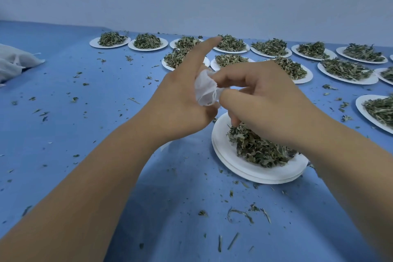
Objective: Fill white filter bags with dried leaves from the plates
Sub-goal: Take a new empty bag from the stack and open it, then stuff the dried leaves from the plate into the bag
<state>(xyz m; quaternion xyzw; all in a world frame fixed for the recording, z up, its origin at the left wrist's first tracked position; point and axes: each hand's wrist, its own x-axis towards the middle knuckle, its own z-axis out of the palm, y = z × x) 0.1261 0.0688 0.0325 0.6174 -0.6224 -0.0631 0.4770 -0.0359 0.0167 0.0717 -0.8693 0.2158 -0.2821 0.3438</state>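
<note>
On the desk (63,134), the nearest plate (231,155) carries a heap of leaves (259,151). Above its 11 o'clock edge, the left hand (180,102) and right hand (265,100) hold a filter bag (205,89) between them. Further plates (348,81) of leaves lie in rows from 12 to 3 o'clock. A sack (12,64) lies at 10 o'clock. Leaf scraps (240,214) lie at 6 o'clock.

Blue table (63,134) bears white plates (223,155) of dried leaves (261,151), loose scraps (240,212) and a pale sack (12,64).
</note>
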